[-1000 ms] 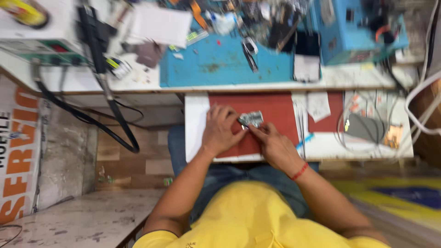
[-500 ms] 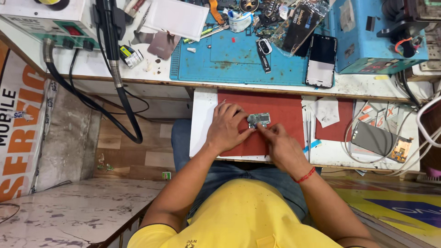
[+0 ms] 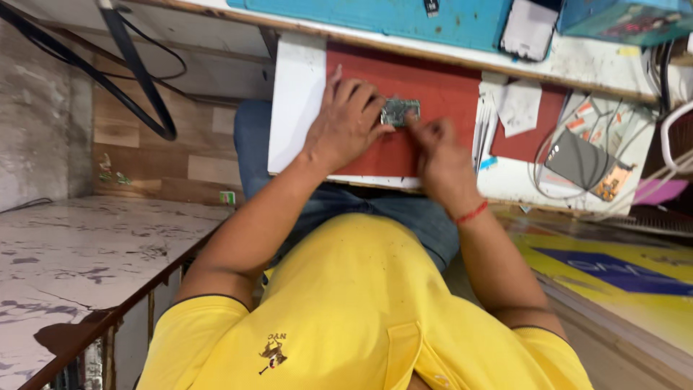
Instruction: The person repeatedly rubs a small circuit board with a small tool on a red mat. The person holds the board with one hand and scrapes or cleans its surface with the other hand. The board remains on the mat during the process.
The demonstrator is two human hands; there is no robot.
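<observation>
Grey-green circuit board (image 3: 400, 111) on red mat (image 3: 433, 79), half hidden, pinched by left hand (image 3: 346, 123); right hand (image 3: 442, 160) blurred, grip unclear.

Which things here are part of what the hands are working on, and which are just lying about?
In use:
- small circuit board, held by the left hand
- right hand, touching the board's edge
- red mat under it

Lying about:
- grey pouch
- white paper scrap
- black cable
- blue mat
</observation>
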